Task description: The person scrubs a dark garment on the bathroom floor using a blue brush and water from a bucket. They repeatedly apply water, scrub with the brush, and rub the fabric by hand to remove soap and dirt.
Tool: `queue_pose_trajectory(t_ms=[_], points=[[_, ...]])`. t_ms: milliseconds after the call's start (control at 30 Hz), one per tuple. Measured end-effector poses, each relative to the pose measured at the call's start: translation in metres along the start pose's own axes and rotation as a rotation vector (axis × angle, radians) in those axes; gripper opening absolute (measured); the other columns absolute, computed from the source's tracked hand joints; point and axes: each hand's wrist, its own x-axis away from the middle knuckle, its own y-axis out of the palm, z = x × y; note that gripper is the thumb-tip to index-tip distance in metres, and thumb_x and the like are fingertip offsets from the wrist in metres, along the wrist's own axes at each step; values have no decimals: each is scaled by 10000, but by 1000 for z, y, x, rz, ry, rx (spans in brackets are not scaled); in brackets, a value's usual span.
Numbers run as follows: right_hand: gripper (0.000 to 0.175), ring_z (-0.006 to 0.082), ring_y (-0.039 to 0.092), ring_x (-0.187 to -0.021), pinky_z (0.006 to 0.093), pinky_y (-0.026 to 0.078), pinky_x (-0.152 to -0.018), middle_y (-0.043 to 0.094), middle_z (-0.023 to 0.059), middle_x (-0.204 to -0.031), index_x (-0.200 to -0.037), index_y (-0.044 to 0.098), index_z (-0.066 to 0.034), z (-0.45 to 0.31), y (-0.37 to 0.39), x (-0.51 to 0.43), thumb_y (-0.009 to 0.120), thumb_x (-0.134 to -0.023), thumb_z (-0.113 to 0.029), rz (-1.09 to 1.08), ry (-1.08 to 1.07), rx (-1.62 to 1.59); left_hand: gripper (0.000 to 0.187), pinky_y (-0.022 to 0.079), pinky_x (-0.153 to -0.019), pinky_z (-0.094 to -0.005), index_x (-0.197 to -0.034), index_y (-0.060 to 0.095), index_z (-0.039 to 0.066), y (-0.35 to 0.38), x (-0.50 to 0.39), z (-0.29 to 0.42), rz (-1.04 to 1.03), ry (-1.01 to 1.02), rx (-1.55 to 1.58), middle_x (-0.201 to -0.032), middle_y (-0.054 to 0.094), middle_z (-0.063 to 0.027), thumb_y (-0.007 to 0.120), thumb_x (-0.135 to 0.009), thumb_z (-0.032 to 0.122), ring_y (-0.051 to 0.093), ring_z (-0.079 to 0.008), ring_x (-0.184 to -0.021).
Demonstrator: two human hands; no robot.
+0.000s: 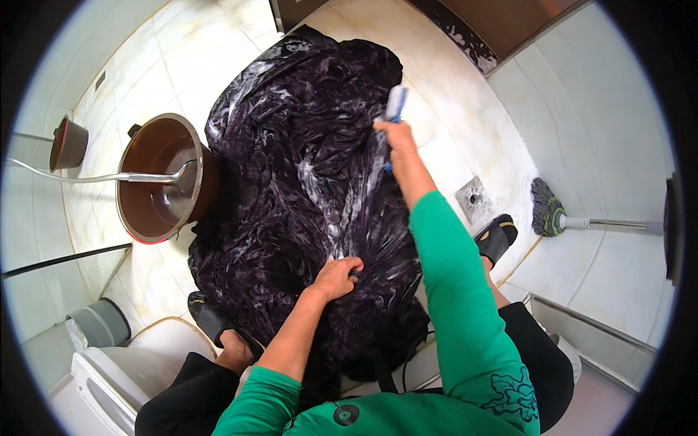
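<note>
A large dark purple-black wet cloth (272,147), streaked with whitish suds, lies bunched over the floor before me. My left hand (337,279) grips a gathered fold of it at its lower middle. At the cloth's upper right edge, my right hand (398,139) is closed on a scrubbing brush (397,103), white and blue, which is partly hidden by the fingers and slightly blurred. Whether its bristles touch the cloth cannot be told.
Left of the cloth stands a brown plastic bucket (124,201) with a shower head (182,173) inside. A smaller brown pail (73,144) is farther left. A floor drain (470,199) and a mop (548,210) are at the right; a toilet (131,365) is at lower left.
</note>
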Motion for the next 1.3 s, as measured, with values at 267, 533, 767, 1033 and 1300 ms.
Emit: queue_pose_trajectory(t_ms=[267, 533, 767, 1033, 1300], points=[[207, 242, 693, -741, 349, 564, -722, 719, 122, -878, -943, 698, 41, -77, -127, 44, 717, -761, -56, 20, -174, -565, 230, 460, -762, -377, -974, 496, 97, -8, -1, 6, 113, 96, 270, -813, 571, -112, 666, -845, 13, 546, -313, -776], [319, 409, 651, -917, 477, 508, -846, 670, 184, -997, -1124, 707, -154, 24, -156, 51, 690, -831, -278, 461, -202, 986, 195, 461, -839, -467, -923, 587, 143, 3, 5, 8, -158, -48, -234, -937, 696, -103, 592, -763, 32, 649, -334, -985], [817, 324, 731, -715, 396, 564, -789, 677, 296, -1064, -1409, 417, 5, -10, -17, 18, 686, -836, -511, 183, -162, 436, 231, 368, -857, -421, -902, 547, 139, 23, 10, -4, -19, 154, -215, -883, 633, -69, 621, -727, 7, 601, -300, -989], [446, 437, 675, -955, 474, 513, -859, 704, 279, -955, -956, 710, 55, -49, 63, -15, 592, -813, -350, 473, -166, 303, 281, 362, -876, -410, -920, 557, 149, 26, 9, -9, -40, 151, -170, -902, 642, -45, 618, -709, -26, 606, -263, -1006], [317, 155, 620, -656, 373, 517, -686, 713, 137, -756, -948, 676, 4, -204, 237, 37, 618, -830, -285, -143, -969, 184, 276, 361, -903, -418, -913, 548, 133, 27, 9, -4, -12, 125, -172, -919, 633, -57, 624, -707, -35, 599, -271, -1025]])
